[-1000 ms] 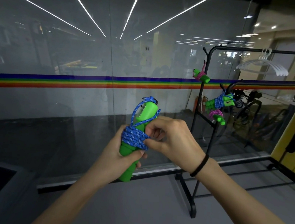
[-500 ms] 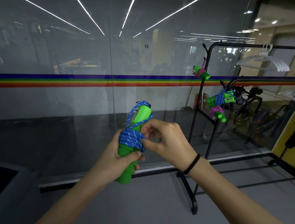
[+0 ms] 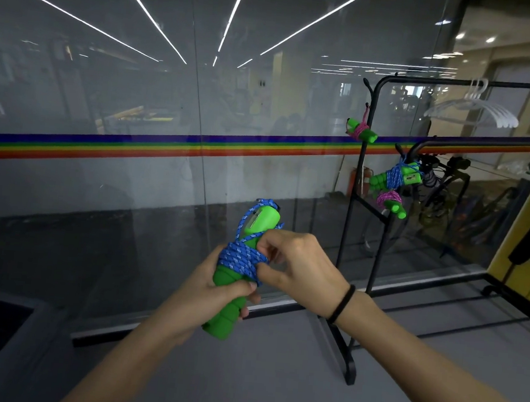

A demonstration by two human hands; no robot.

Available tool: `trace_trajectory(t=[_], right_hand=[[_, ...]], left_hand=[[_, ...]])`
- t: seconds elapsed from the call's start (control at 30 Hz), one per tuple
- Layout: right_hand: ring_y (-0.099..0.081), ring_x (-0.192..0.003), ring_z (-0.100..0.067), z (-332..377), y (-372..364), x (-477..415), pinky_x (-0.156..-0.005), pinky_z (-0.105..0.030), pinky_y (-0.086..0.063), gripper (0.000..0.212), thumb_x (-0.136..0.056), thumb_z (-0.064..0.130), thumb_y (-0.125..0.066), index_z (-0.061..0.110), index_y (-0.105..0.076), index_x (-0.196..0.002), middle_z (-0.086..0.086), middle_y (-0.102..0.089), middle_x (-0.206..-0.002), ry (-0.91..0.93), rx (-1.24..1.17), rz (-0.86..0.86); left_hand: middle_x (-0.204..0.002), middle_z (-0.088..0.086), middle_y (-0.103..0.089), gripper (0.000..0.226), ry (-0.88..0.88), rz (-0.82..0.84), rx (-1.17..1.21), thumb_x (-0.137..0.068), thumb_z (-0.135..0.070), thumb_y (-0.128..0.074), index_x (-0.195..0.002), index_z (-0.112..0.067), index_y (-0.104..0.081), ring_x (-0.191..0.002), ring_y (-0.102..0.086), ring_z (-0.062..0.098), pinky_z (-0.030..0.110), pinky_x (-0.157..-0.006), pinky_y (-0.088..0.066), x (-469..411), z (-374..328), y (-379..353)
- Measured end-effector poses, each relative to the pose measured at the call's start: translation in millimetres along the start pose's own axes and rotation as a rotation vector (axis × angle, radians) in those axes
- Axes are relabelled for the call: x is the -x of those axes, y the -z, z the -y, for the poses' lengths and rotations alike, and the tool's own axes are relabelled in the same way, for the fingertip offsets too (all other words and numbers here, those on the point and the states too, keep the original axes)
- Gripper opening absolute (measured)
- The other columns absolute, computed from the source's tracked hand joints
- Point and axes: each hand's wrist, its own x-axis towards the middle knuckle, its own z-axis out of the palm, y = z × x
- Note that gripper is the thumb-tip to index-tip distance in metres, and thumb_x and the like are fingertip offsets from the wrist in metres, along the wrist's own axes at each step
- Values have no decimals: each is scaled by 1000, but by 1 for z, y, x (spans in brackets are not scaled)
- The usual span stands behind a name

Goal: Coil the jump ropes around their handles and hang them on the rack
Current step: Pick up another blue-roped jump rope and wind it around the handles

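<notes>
Jump rope (image 3: 242, 259) coiling blue around green handles (image 3: 231, 297), left hand (image 3: 207, 295) gripping them, right hand (image 3: 296, 267) pinching the cord, rack (image 3: 359, 190) standing nearby.

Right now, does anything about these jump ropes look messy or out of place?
Nothing looks damaged. The three bundles on the rack hang tilted at different angles. The blue rope, held by left hand and right hand, has a slack loop over the green handles' top.
</notes>
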Motion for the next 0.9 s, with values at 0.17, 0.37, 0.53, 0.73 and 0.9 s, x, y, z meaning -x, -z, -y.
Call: trace_trajectory(t=[0.17, 0.37, 0.53, 0.73, 0.9], right_hand=[[-44, -50, -23, 3, -6, -2, -50, -32, -38, 11, -73, 18, -54, 10, -47, -74, 0, -45, -58, 10, 126, -136], [-54, -60, -26, 14, -24, 3, -49, -32, -44, 18, -74, 22, -44, 10, -54, -84, -5, -58, -66, -13, 177, -293], [-59, -69, -6, 18, -25, 9, -66, -14, -46, 8, -76, 16, -67, 18, -65, -83, 10, -62, -70, -150, -167, -320], [-64, -76, -14, 13, -14, 4, -77, -36, -55, 5, -80, 15, -66, 18, -69, -81, -5, -70, -80, -224, -535, -116], [-62, -74, -10, 17, -9, -3, -76, -29, -55, 7, -79, 12, -70, 12, -69, -86, -9, -70, -82, -198, -415, 47]], left_hand=[[-72, 16, -66, 27, 24, -39, 96, -86, -8, -59, -112, -13, -52, -47, -57, 21, 28, -47, -50, -4, -1, -3], [-67, 16, -67, 25, 19, -78, 175, -87, -8, -58, -111, -14, -53, -48, -55, 25, 31, -52, -50, -4, 2, -3], [-72, 17, -67, 25, 57, -76, 235, -88, -13, -55, -113, -11, -53, -48, -56, 26, 32, -52, -51, 0, 5, 3], [-82, 26, -70, 27, 77, 3, 186, -89, -15, -53, -115, -9, -49, -52, -57, 25, 33, -54, -52, 4, 6, 17], [-85, 27, -70, 25, 81, 26, 163, -89, -14, -53, -114, -11, -50, -53, -57, 26, 33, -55, -53, 8, 8, 24]])
